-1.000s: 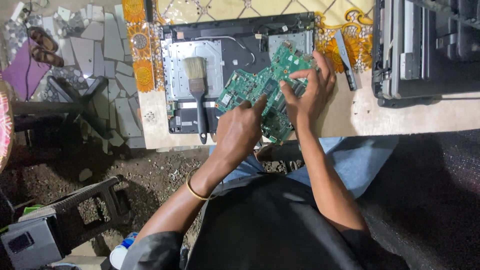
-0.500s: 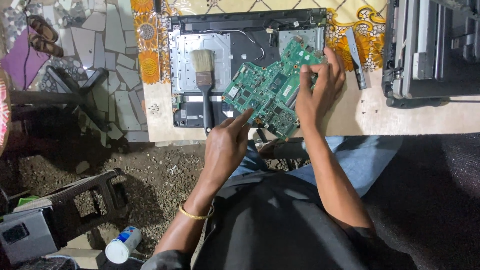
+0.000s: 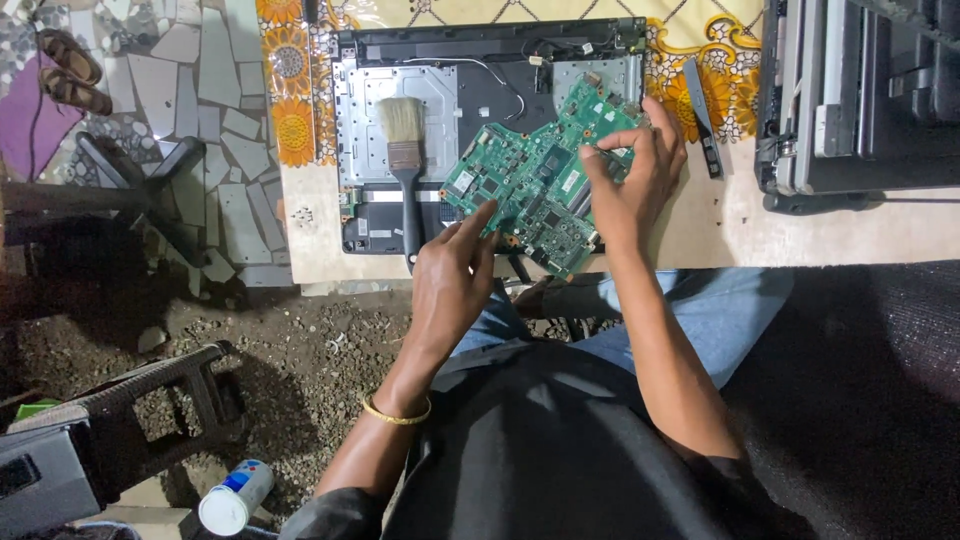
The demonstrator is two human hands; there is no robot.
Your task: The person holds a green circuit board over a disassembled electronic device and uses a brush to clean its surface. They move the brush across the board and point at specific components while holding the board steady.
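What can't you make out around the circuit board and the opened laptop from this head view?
- Green circuit board: chips too small to tell apart; right edge covered by the right hand.
- Opened laptop base: middle hidden under the board and the brush.
- Left hand: fingertips meet the board's lower edge; whether they grip it is unclear.
- Grey equipment: cut off by the top and right edges.

Single head-worn view, looking steeply down, close over the table (image 3: 700,235)

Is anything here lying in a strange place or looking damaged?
Nothing looks damaged. One oddity: a paintbrush lies on the opened laptop base, while both hands, left and right, hold the green circuit board tilted above it.
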